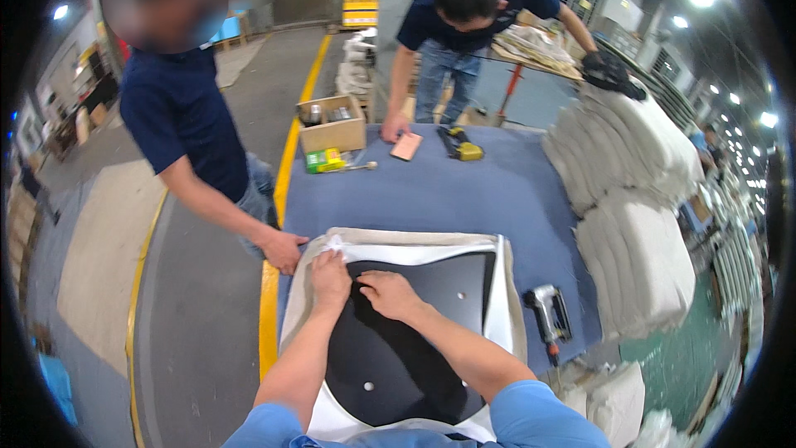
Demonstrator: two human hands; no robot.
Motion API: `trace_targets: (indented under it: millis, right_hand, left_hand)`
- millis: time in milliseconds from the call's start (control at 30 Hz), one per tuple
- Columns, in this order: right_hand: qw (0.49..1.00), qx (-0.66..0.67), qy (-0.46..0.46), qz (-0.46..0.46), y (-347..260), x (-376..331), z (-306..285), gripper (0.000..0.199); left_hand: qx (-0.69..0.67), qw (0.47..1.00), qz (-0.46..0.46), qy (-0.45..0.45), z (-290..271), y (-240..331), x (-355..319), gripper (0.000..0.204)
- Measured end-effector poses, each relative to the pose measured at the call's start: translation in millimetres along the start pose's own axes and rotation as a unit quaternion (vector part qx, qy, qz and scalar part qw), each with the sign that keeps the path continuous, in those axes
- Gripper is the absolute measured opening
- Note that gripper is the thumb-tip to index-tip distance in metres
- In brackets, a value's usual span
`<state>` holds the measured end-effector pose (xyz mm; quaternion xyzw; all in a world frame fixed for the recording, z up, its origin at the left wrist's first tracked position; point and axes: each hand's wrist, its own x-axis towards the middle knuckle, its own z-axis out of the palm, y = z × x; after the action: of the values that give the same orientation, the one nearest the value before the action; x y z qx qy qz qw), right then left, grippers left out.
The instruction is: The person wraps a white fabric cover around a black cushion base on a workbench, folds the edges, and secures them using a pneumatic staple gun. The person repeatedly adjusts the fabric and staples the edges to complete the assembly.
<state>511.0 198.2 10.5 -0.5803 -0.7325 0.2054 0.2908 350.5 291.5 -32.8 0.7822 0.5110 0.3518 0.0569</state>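
In front of me a padded seat lies face down, its beige fabric cover (521,315) turned up around white lining cloth (338,411). A black panel (431,307) with several small holes fills the middle. At the far left corner my left hand (331,280) has its fingers closed on bunched white cloth (334,244). My right hand (391,294) rests over the panel just beside it, fingers loosely bent and tips near the panel's edge. Whatever lies under those fingertips is hidden. To the right of the seat lies a silver staple gun (548,315) with a hose fitting.
The seat lies on a blue-grey covered table (398,191). A co-worker's hand (283,250) touches its left side. Across the table, another person's hand (396,128) touches a small tan block (406,146), near a yellow-black staple gun (463,144) and wooden box (340,134). Beige cushions (634,257) stack at right.
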Motion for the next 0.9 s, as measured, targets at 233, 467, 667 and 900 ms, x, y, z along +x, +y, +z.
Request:
trace_targets:
  millis: [233, 467, 667, 900]
  right_hand:
    - [0.831, -0.199, 0.294, 0.428, 107.6, -213.4, -185.4, 0.024]
    - [0.800, -0.277, 0.203, 0.493, 151.7, -279.3, -168.3, 0.054]
    - [0.814, -0.223, 0.200, 0.497, 146.5, -273.8, -183.8, 0.069]
    - [0.890, -0.068, 0.244, 0.378, 91.0, -203.2, -234.3, 0.054]
  left_hand:
    - [0.039, 0.995, -0.001, -0.095, -5.3, 25.6, -18.9, 0.045]
    - [0.053, 0.993, -0.022, -0.101, -17.3, 31.1, -22.6, 0.049]
    - [0.005, 0.996, -0.038, -0.081, -24.7, 33.3, -26.2, 0.045]
    - [-0.037, 0.996, -0.047, -0.068, -22.5, 32.0, -30.3, 0.041]
